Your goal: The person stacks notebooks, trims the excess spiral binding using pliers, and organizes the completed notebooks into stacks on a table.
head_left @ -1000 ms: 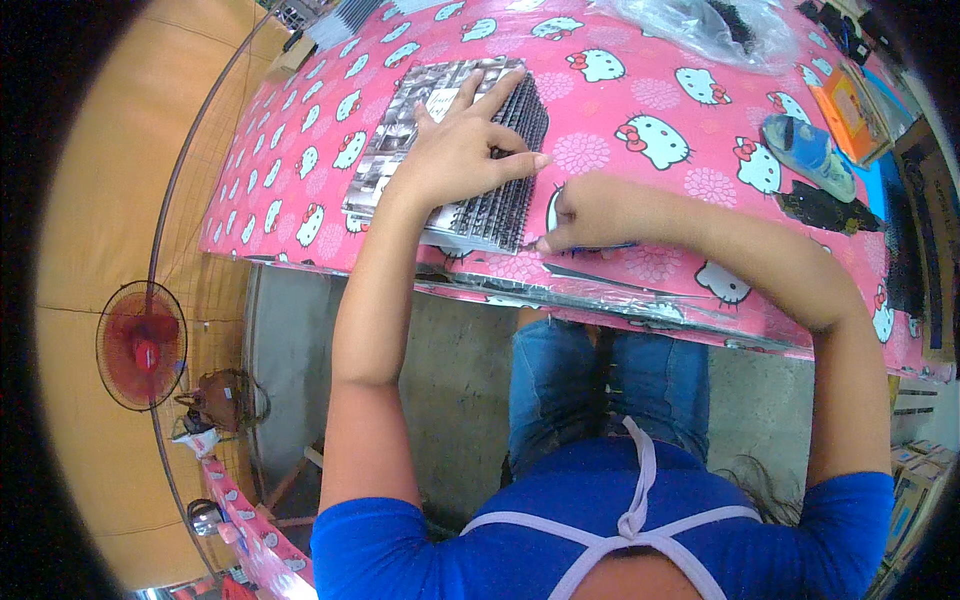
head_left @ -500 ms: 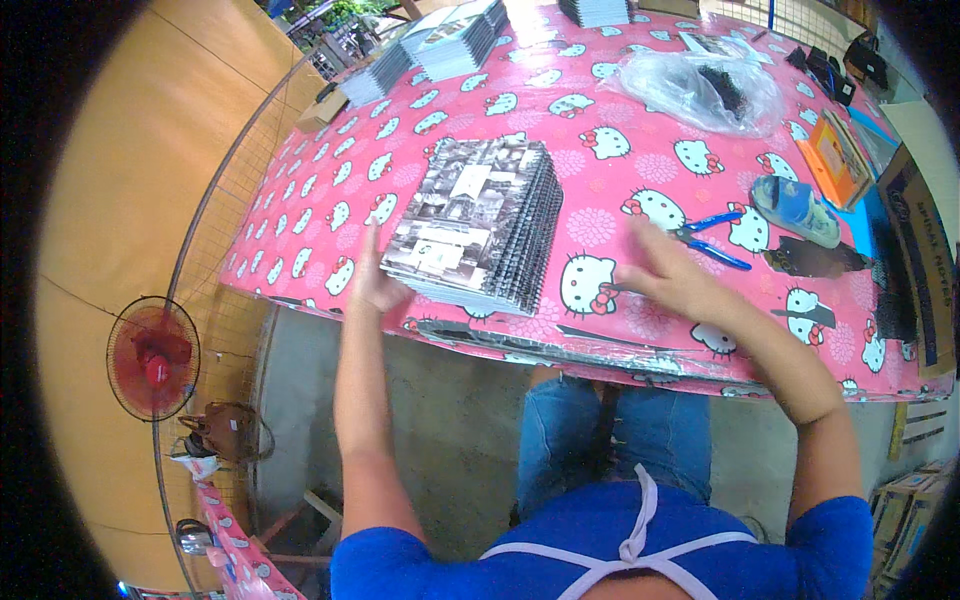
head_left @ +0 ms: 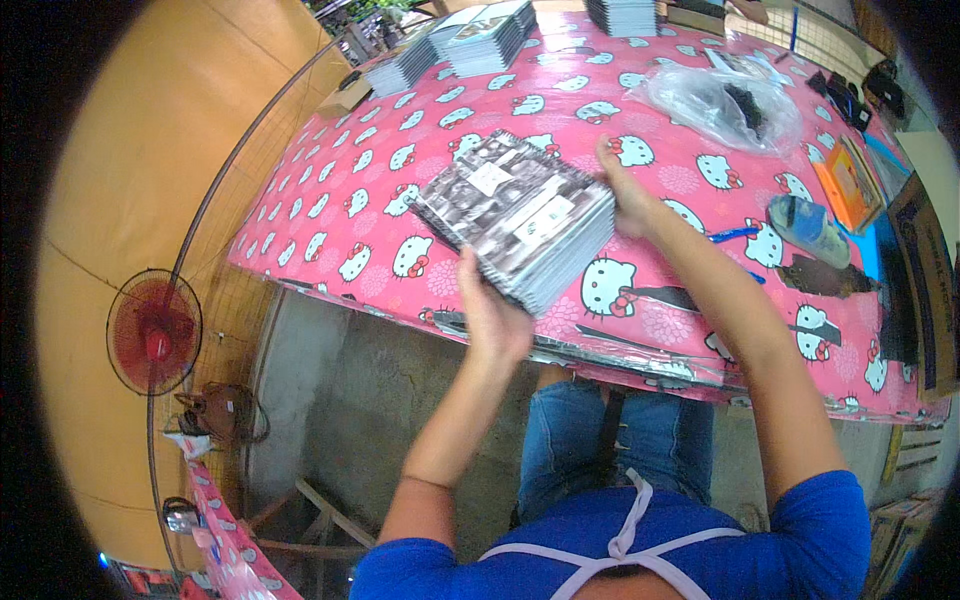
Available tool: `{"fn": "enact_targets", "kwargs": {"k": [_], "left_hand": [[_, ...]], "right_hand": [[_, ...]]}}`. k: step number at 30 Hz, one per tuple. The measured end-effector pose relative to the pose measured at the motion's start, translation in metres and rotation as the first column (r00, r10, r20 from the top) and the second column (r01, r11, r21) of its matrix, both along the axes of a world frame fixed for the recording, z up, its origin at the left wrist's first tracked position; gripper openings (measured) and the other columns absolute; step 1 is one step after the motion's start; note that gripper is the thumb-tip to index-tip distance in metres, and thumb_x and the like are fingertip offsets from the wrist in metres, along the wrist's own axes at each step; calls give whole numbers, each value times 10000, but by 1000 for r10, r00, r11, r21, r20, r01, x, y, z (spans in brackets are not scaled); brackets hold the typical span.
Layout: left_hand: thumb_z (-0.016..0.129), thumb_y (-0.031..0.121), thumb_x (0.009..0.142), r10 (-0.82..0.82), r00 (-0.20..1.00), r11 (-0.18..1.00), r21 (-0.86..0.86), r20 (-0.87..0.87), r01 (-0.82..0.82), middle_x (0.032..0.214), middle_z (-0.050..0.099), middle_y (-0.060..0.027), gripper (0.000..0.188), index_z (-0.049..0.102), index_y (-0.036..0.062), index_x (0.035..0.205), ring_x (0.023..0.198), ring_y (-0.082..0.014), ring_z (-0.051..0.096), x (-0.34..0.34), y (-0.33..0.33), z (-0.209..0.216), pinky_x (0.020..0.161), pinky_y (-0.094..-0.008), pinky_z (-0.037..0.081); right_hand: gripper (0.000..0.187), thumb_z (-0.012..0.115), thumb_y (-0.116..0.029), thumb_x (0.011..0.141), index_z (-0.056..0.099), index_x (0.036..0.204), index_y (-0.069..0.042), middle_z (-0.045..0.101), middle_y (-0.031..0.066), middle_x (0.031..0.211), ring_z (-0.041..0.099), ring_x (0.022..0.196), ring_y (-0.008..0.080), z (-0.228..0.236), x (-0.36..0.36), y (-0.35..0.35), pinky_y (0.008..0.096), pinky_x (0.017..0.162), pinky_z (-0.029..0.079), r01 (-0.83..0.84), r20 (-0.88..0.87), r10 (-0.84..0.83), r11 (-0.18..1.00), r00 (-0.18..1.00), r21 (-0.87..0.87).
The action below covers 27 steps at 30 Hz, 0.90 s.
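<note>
Spiral-notebook stack (head_left: 513,212) is turned, pale edges now rightward.
Left hand (head_left: 497,320) and right hand (head_left: 627,198) clasp it between them.

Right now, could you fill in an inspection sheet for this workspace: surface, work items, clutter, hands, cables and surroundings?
Surface: pink patterned table cover
Work items: notebook stack, black-and-white cover on top
Clutter: clear plastic bag; partly hidden pliers with blue handles
Hands: left hand at the notebook stack's near side, right hand at its right side
Cables: nothing seen
Surroundings: red fan and brown bag at left
</note>
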<state>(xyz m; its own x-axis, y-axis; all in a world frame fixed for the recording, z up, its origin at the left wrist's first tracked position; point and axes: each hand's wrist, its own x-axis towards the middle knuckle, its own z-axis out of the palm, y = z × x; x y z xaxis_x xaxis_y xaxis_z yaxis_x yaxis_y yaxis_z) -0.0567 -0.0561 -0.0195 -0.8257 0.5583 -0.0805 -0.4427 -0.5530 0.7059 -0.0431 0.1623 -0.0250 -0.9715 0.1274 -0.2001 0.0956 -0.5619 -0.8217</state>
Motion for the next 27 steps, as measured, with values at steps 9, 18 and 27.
{"fn": "enact_targets", "kwargs": {"k": [9,18,27], "left_hand": [[408,494,916,460,883,864,-183,-92,-470,1403,354,-130,649,345,14,1348,1268,-268,346,-73,-15,-5,1108,-422,157],[248,683,889,-205,945,912,-401,-256,89,1349,452,-163,851,373,-30,1336,1235,-273,434,-178,-28,-29,1048,-389,301],[300,691,875,-3,962,900,-420,-271,-116,1168,549,-117,799,442,1,1251,1033,-224,544,-71,-64,-37,912,-394,417]], "right_hand": [[827,359,-631,905,296,1358,59,324,214,1390,339,1272,273,-25,53,9,404,1046,293,313,47,-320,942,946,118],[820,289,-643,913,156,1459,-47,182,116,1511,155,1388,250,-38,49,-70,409,1124,131,382,45,-395,908,918,173],[777,340,-650,899,392,1363,-29,464,149,1340,407,1261,255,-47,-22,49,373,1052,312,260,-21,-261,945,965,201]]}}
